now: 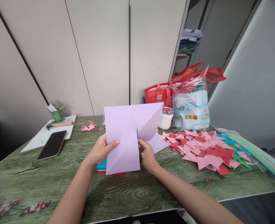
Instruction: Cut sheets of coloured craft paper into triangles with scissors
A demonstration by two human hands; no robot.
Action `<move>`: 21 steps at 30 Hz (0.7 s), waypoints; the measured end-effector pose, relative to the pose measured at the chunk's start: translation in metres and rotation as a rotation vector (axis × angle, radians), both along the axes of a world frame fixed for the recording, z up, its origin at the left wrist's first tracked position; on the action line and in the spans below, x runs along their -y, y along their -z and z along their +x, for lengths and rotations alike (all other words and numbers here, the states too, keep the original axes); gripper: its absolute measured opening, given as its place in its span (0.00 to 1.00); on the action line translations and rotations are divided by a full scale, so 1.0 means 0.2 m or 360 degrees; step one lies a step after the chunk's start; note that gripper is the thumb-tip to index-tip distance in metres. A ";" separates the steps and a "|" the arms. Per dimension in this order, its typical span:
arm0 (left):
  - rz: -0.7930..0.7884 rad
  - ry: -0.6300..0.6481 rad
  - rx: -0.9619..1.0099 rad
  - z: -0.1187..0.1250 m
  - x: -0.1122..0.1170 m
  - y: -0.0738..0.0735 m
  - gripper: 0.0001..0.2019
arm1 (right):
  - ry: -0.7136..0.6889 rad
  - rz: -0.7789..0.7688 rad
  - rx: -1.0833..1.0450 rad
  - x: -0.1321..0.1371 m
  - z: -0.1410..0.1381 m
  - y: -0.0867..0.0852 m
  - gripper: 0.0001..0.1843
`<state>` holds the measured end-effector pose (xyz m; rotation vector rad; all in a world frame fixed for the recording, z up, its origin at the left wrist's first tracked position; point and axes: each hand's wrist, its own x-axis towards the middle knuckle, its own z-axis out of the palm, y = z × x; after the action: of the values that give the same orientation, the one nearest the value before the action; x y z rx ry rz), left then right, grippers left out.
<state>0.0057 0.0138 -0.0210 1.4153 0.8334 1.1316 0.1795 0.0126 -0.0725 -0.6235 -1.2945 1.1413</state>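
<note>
A lilac sheet of paper point(122, 127) is held upright above the table by my left hand point(102, 149), thumb on its near face and fingers behind. My right hand point(148, 155) is closed around scissors point(140, 155) with black handles, partly hidden by the paper. Their blade sits in a cut running up from the sheet's lower edge, and the part right of the cut bends away. Beneath the sheet lie blue and red papers point(101, 166). To the right, a pile of folded pink and red paper pieces point(198, 146) covers the table.
On the left lie a black phone point(52, 144), a hammer point(60, 124) on a white board and a small green box point(57, 113). Behind the pile stand a white jar point(166, 119), a red bag point(157, 95) and a filled plastic bag point(190, 109). Pale strips point(258, 155) run along the right edge.
</note>
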 end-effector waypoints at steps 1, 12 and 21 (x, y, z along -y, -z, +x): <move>0.0002 0.0006 0.0002 0.00 0.00 0.00 0.16 | 0.0006 0.0000 0.0007 0.00 0.00 0.00 0.09; 0.0011 0.0013 0.0013 0.00 0.00 0.00 0.16 | 0.0035 -0.0015 0.0045 -0.01 0.00 0.02 0.07; 0.0000 -0.0002 0.0012 0.00 0.00 0.00 0.17 | -0.0002 -0.0023 -0.0022 0.00 0.00 0.01 0.05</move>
<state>0.0055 0.0136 -0.0210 1.4102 0.8289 1.1371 0.1803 0.0135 -0.0741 -0.6248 -1.2762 1.1551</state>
